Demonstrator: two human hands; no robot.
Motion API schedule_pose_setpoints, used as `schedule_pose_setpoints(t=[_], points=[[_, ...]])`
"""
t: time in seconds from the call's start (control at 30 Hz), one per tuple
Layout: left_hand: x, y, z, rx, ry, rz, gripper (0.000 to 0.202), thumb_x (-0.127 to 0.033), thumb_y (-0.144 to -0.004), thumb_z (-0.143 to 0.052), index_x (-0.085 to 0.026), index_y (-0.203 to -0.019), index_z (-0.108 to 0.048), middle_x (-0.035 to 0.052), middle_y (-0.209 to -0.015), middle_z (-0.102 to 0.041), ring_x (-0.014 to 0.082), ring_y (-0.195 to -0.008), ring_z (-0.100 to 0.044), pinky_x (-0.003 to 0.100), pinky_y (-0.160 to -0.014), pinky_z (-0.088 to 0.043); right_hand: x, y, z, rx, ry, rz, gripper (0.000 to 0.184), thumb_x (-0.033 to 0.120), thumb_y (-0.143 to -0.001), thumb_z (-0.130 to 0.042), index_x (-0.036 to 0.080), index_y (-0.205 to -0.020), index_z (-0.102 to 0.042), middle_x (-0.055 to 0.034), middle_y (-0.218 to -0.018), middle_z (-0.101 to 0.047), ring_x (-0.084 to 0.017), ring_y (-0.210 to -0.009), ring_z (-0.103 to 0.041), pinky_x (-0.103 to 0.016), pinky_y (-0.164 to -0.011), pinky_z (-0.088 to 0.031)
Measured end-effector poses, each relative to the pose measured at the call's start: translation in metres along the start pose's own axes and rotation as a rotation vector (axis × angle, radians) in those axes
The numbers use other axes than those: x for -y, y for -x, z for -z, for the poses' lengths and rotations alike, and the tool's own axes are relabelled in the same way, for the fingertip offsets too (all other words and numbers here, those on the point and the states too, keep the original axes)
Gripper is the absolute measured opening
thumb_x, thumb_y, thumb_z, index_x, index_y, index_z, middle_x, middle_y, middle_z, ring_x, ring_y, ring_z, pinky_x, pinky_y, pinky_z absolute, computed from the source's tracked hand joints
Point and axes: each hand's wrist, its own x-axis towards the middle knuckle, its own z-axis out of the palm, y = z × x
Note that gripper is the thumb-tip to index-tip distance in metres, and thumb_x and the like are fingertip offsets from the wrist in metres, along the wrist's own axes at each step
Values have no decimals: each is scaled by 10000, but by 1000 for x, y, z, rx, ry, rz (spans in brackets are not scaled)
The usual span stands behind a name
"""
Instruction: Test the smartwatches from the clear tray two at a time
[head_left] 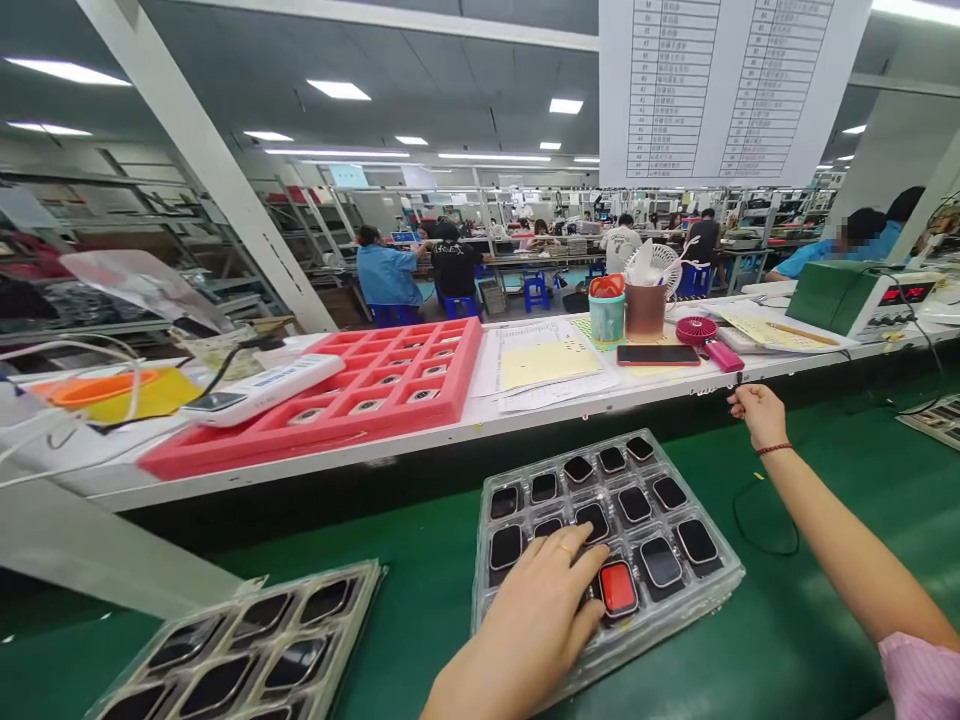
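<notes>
My left hand (544, 600) lies with fingers spread over a clear plastic tray (716, 580) of smartwatches in rows. Its thumb and forefinger are beside a smartwatch with a lit red screen (618, 588); the other visible screens are dark. Part of the tray is hidden under this hand. My right hand (759, 412) is raised at the front edge of the white shelf (540, 405), fingers pinched together by a small dark thing too small to name. A thin black cable (750, 540) loops on the green bench below it.
Another tray of dark-screened watches (262, 650) stands at lower left. On the shelf are a red foam tray (469, 370), papers (547, 360), a phone (658, 355), cups (645, 308), a small pink fan (696, 330) and a green power supply (836, 298). People sit at benches beyond.
</notes>
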Motion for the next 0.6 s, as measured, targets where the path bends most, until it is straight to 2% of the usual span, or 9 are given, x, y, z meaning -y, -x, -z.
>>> schedule_pose_setpoints(t=[0.1,0.2,0.23,0.33,0.4,0.43,0.5,0.53,0.6], points=[[-4,-1,-4,-42,-31,6,405,-230,-900,-459,-223,-1296,-544,116,-1465,-443,302,-1338,-417,517,-1079,-373,4,11,-2,-57,8,80,273,303,-941,-586,159,-1172,-574,-73,-1143,-616,-210,-932,-635,-400,-784,-551],[-8,-7,-13,-82,-48,-20,331,-266,-918,-450,-212,-1211,-594,118,-1465,-443,303,-1352,-397,511,-1088,-357,19,47,1,-7,40,221,224,290,-898,-609,194,-1101,-595,-67,-1140,-600,-246,-1046,-574,-468,-927,-461],[-9,-9,-17,-94,-53,-28,318,-287,-923,-448,-204,-1187,-604,123,-1461,-448,306,-1356,-391,514,-1091,-349,28,63,3,75,51,269,162,296,-878,-616,216,-1018,-631,-59,-1099,-617,-254,-1058,-564,-476,-966,-428],[-10,-18,-27,-119,-57,-29,320,-343,-918,-465,-172,-1149,-607,148,-1447,-458,322,-1352,-392,538,-1092,-331,61,112,5,497,87,389,81,314,-779,-709,255,-724,-696,-33,-972,-693,-262,-993,-609,-434,-934,-462],[-12,-21,-31,-138,-37,-23,322,-362,-894,-511,-152,-1121,-603,164,-1438,-463,330,-1348,-391,543,-1092,-326,82,138,5,904,224,532,90,308,-803,-686,265,-728,-708,-45,-1142,-673,-300,-1161,-534,-491,-1011,-403],[-13,-21,-32,-151,-19,-21,313,-354,-876,-541,-144,-1101,-600,172,-1436,-462,333,-1349,-388,538,-1092,-326,91,148,4,1012,322,609,58,315,-802,-687,264,-793,-714,-62,-1214,-648,-329,-1224,-484,-557,-1055,-332],[-15,-20,-32,-184,47,-35,249,-302,-841,-585,-148,-1036,-599,168,-1414,-483,329,-1331,-405,508,-1081,-342,102,160,4,1103,443,657,104,292,-802,-673,240,-891,-687,-101,-1341,-570,-367,-1319,-377,-632,-1091,-220],[-16,-18,-30,-192,98,-53,204,-267,-830,-587,-159,-1003,-597,154,-1365,-530,318,-1286,-455,479,-1053,-376,104,163,3,1127,439,639,107,275,-791,-674,228,-886,-662,-113,-1361,-551,-375,-1341,-344,-639,-1091,-214],[-16,-12,-23,-182,245,-79,132,-217,-835,-548,-187,-956,-592,99,-1145,-661,259,-1062,-604,391,-919,-468,106,161,0,1220,301,523,82,235,-775,-659,219,-794,-581,-120,-1332,-568,-361,-1324,-378,-589,-1055,-323]])
